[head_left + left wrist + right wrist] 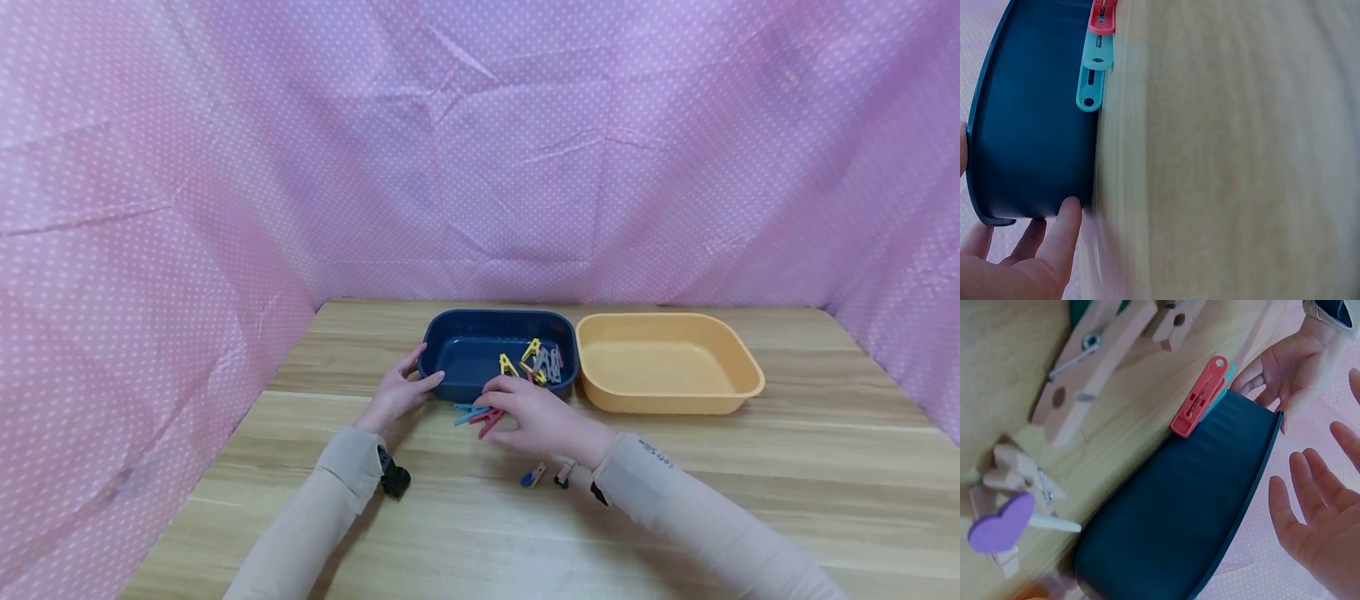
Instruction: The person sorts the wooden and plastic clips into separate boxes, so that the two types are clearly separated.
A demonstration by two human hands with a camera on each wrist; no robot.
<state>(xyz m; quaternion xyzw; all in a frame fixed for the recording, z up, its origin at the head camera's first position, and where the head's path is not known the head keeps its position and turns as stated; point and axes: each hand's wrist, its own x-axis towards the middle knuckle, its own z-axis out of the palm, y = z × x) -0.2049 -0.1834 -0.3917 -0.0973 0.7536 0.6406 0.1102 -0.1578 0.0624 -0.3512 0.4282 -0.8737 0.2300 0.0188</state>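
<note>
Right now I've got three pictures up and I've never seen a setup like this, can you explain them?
There's no machine here, just someone working barehanded. The wide picture comes from a camera worn on the head; the two closer ones come from a camera on each wrist. On the wooden table stand a navy basin and a yellow basin. Yellow clips and grey clips lie in the navy one. Red and blue clips lie in front of it, with wooden clips nearer the person. The left hand holds the navy basin's left end. The right hand is near the red and blue clips; its wrist picture shows the fingers apart, with nothing visibly held.
</note>
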